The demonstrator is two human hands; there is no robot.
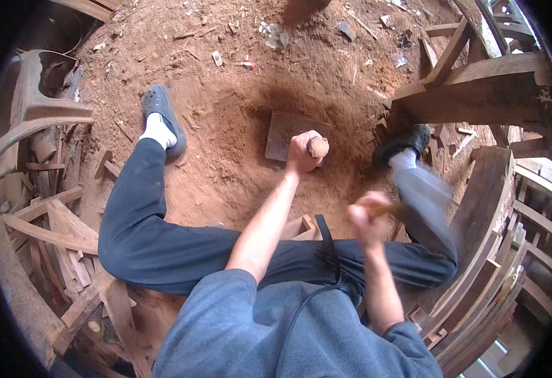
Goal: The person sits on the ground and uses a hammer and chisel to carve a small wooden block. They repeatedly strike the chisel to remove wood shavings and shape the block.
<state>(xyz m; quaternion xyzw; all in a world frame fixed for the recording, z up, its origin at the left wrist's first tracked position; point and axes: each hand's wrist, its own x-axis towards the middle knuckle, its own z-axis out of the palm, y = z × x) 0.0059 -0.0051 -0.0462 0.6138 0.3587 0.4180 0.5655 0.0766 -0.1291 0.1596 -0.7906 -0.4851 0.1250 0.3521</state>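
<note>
My left hand is closed round an upright wooden handle, whose pale, roughened round end faces up. It stands over a flat brown wooden block lying on the dusty ground between my feet. The lower end of the handled tool is hidden under my fist. Blurred by motion, my right hand is raised near my right thigh, its fingers wrapped round a wooden-handled tool. The tool points to the right, and its far end is too smeared to make out.
Sawdust-covered ground with scattered wood chips and litter surrounds the block. Curved wooden pieces are stacked at my right, below a heavy beam. A carved wooden frame and offcuts crowd the left side.
</note>
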